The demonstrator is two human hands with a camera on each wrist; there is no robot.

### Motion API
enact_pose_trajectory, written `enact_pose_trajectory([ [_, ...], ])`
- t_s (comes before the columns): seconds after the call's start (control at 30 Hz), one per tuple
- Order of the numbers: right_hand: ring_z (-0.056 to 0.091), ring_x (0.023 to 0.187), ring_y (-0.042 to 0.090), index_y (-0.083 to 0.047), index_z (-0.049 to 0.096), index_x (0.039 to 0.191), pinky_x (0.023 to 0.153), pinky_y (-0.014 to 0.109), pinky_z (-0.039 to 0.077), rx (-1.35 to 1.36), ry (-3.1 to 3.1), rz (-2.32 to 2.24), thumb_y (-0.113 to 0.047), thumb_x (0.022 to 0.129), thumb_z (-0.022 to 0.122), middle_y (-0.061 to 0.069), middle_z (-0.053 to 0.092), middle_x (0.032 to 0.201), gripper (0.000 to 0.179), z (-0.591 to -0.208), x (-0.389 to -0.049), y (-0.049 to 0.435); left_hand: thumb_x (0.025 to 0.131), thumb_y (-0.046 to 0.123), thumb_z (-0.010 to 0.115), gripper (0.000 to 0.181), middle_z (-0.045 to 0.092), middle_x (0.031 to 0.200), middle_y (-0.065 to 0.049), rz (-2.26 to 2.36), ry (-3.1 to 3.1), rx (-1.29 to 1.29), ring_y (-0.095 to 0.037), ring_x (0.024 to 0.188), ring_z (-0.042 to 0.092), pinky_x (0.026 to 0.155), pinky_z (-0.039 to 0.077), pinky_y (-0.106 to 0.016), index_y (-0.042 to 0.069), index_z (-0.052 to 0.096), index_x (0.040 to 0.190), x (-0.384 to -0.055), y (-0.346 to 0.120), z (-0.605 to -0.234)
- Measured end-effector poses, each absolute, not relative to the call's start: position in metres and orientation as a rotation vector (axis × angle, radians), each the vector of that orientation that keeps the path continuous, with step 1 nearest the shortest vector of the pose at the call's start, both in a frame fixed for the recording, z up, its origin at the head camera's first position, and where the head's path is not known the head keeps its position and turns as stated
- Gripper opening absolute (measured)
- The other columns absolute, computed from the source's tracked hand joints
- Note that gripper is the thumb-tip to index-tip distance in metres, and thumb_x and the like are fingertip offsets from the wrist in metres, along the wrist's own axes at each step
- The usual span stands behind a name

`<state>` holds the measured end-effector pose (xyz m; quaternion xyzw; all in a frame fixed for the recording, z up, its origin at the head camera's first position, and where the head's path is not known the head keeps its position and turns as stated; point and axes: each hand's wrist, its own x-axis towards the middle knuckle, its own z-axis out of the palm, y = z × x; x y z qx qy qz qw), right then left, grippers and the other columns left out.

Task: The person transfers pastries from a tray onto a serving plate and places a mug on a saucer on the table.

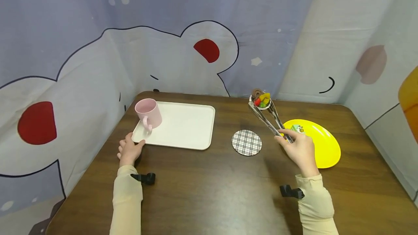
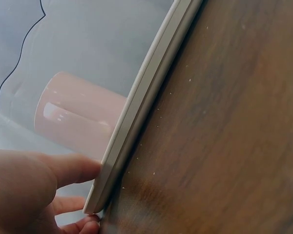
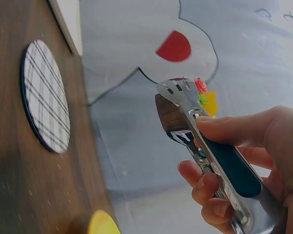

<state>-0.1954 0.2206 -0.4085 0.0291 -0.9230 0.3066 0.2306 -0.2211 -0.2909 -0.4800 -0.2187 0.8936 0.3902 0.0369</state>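
Note:
My left hand (image 1: 130, 151) grips the near left corner of a white rectangular tray (image 1: 183, 124). In the left wrist view its thumb presses the tray's edge (image 2: 132, 109), with other fingertips around the corner. A pink mug (image 1: 148, 113) stands on the tray's left end. My right hand (image 1: 298, 149) holds metal tongs (image 1: 266, 120) with a dark grip panel (image 3: 232, 165). Between the tong tips, raised above the table, is a small fruit-topped cake (image 1: 261, 99) with a brown swirl and red and yellow pieces; the tongs partly hide it in the right wrist view.
A round plaid coaster (image 1: 246, 143) lies between the tray and my right hand. Behind that hand is a yellow plate (image 1: 323, 144), bearing a small green-and-white item (image 1: 298, 128). A patterned curtain (image 1: 163, 57) hangs behind the brown wooden table (image 1: 209, 188).

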Motion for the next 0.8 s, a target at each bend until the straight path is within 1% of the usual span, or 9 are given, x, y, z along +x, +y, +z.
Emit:
enact_pose_trajectory([
  [0.1,0.041,0.056,0.016,-0.004,0.076,0.099,0.049,0.027,0.029,0.017,-2.518,0.834,-0.017,0.077,0.079,0.019,0.073,0.080,0.026,-0.407,-0.190,0.230,0.096,0.030,0.048,0.074,0.012,0.147,-0.037,1.198,2.742,-0.685,-0.052,0.133,0.014,0.104,0.014,-0.061,0.001,0.008,0.152,-0.221,-0.291,-0.481],
  [0.17,0.038,0.053,0.014,-0.003,0.076,0.099,0.047,0.027,0.028,-0.027,-2.512,0.833,-0.018,0.077,0.079,0.019,0.073,0.078,0.026,-0.407,-0.186,0.238,0.096,0.029,0.048,0.074,0.013,0.147,-0.036,1.201,2.741,-0.698,-0.051,0.133,0.014,0.104,0.014,-0.061,0.001,0.009,0.152,-0.221,-0.291,-0.481],
  [0.3,0.035,0.051,0.012,-0.002,0.075,0.101,0.046,0.028,0.026,-0.127,-2.524,0.831,-0.021,0.079,0.078,0.020,0.072,0.076,0.029,-0.407,-0.179,0.254,0.096,0.030,0.048,0.074,0.013,0.147,-0.036,1.206,2.742,-0.697,-0.051,0.133,0.015,0.104,0.014,-0.061,0.001,0.009,0.152,-0.222,-0.290,-0.482],
  [0.33,0.037,0.052,0.013,-0.003,0.075,0.102,0.047,0.028,0.027,-0.151,-2.531,0.823,-0.022,0.079,0.078,0.020,0.072,0.077,0.030,-0.407,-0.178,0.258,0.097,0.030,0.048,0.074,0.013,0.147,-0.036,1.208,2.742,-0.692,-0.051,0.133,0.014,0.104,0.014,-0.061,0.001,0.008,0.152,-0.222,-0.290,-0.482],
  [0.5,0.051,0.065,0.025,-0.006,0.075,0.105,0.054,0.029,0.031,-0.278,-2.555,0.799,-0.027,0.080,0.076,0.021,0.073,0.086,0.033,-0.411,-0.170,0.277,0.097,0.030,0.048,0.074,0.012,0.147,-0.035,1.214,2.751,-0.672,-0.051,0.134,0.013,0.104,0.013,-0.061,0.002,0.008,0.152,-0.220,-0.291,-0.481],
  [0.6,0.053,0.069,0.030,-0.005,0.074,0.107,0.055,0.030,0.031,-0.348,-2.574,0.804,-0.028,0.082,0.075,0.025,0.072,0.093,0.034,-0.414,-0.165,0.287,0.097,0.031,0.047,0.074,0.013,0.147,-0.035,1.207,2.755,-0.670,-0.051,0.133,0.013,0.103,0.013,-0.062,0.002,0.008,0.152,-0.221,-0.292,-0.481],
  [0.7,0.048,0.063,0.028,-0.005,0.073,0.109,0.054,0.030,0.030,-0.405,-2.586,0.799,-0.028,0.082,0.074,0.027,0.071,0.096,0.036,-0.418,-0.160,0.295,0.097,0.031,0.047,0.074,0.013,0.147,-0.035,1.201,2.755,-0.670,-0.051,0.133,0.013,0.103,0.013,-0.062,0.002,0.008,0.153,-0.220,-0.291,-0.481],
  [0.8,0.043,0.060,0.023,-0.006,0.074,0.110,0.054,0.030,0.029,-0.456,-2.566,0.784,-0.028,0.082,0.075,0.027,0.071,0.095,0.035,-0.421,-0.156,0.304,0.097,0.031,0.048,0.074,0.013,0.147,-0.035,1.203,2.750,-0.668,-0.051,0.134,0.013,0.103,0.014,-0.062,0.002,0.008,0.153,-0.221,-0.291,-0.482],
])
